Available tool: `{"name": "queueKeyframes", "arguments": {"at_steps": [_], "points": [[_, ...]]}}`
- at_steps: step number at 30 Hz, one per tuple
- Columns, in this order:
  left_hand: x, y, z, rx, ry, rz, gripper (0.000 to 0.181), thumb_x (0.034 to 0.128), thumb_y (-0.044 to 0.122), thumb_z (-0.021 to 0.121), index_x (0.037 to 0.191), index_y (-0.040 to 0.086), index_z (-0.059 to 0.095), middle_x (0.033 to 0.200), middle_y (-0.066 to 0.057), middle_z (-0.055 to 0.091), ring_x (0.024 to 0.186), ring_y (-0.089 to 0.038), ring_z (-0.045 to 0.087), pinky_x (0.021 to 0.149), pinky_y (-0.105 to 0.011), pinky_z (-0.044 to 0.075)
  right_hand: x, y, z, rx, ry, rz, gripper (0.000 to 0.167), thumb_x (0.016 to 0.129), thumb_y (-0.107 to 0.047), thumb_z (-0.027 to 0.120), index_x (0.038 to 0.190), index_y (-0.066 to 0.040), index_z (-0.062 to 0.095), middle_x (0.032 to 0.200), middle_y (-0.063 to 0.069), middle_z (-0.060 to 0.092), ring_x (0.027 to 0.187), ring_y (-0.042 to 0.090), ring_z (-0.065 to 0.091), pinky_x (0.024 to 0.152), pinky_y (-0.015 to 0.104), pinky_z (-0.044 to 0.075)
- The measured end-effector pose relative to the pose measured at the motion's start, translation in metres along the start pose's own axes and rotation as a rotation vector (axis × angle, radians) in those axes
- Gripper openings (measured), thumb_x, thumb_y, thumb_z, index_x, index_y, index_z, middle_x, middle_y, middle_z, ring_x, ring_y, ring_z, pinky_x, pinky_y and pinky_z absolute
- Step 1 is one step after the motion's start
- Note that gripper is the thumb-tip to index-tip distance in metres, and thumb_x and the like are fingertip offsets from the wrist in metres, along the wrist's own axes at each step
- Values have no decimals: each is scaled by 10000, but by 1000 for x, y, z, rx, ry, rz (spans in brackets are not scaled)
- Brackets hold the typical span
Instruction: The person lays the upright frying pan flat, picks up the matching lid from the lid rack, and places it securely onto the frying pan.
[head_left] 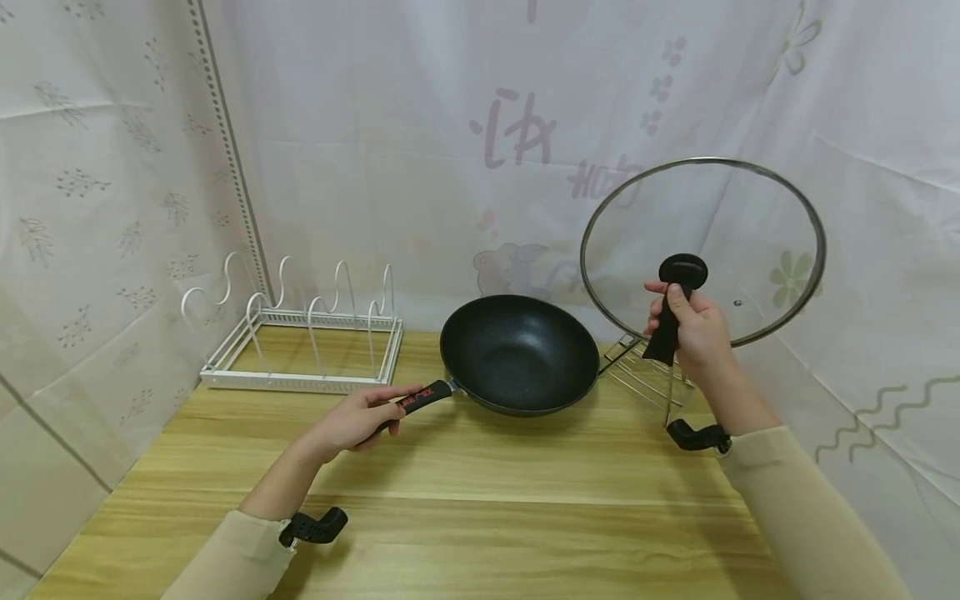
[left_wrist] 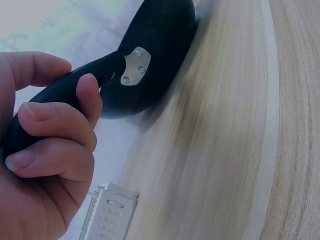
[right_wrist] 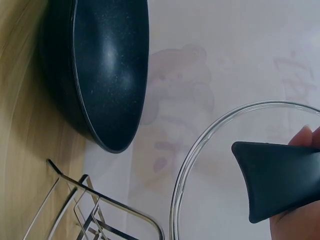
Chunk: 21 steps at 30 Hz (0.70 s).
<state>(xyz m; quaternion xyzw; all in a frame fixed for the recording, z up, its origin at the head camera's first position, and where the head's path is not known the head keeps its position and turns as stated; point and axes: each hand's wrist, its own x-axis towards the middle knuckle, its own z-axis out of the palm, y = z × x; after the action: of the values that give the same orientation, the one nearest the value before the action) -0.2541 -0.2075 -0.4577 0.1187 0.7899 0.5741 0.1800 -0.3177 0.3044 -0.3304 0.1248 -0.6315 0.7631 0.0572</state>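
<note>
My left hand (head_left: pixel 358 422) grips the black handle (head_left: pixel 426 397) of a dark wok (head_left: pixel 521 354), fingers wrapped beneath it in the left wrist view. The wok's inside faces up and toward me; whether its base touches the table I cannot tell. On the right, my right hand (head_left: pixel 701 333) holds a large round glass lid (head_left: pixel 750 242) by its black knob handle (head_left: pixel 666 327), thumb on the near side. This lid stands nearly upright in the air, its metal rim apart from the wok. Behind its lower edge is a metal wire rack (head_left: pixel 648 383), partly hidden by the hand.
A white pot rack (head_left: pixel 300 382) with several wavy dividers stands at the back left of the wooden table (head_left: pixel 480 533). Printed cloth (head_left: pixel 390 183) hangs close behind and at both sides. Each wrist wears a black camera mount (head_left: pixel 318 527).
</note>
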Motion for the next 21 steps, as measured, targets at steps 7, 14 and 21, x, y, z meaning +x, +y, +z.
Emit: {"name": "queueKeyframes", "arguments": {"at_steps": [7,14,21], "points": [[0,0,0,4,-1,-1,524,1095,170,597,1618,163,568,830,-59,629,446,-90,330,437,-226,299,-2,2,5,31,-5,7,410,1114,-365,599,1305,-23,720,833,-2,689,654,126,640,661,265,618],[0,0,0,3,-3,2,523,1097,166,590,1620,160,566,835,-56,629,446,-87,330,437,-224,299,-5,3,10,13,-13,21,417,1117,-373,592,1304,-26,724,826,-19,674,647,118,598,650,254,595],[-1,1,0,7,-1,5,526,1096,174,599,1621,158,564,839,-60,630,446,-84,324,437,-225,292,-8,2,16,-13,-26,48,437,1115,-404,586,1320,-40,715,828,-32,664,646,112,586,649,253,586]]}}
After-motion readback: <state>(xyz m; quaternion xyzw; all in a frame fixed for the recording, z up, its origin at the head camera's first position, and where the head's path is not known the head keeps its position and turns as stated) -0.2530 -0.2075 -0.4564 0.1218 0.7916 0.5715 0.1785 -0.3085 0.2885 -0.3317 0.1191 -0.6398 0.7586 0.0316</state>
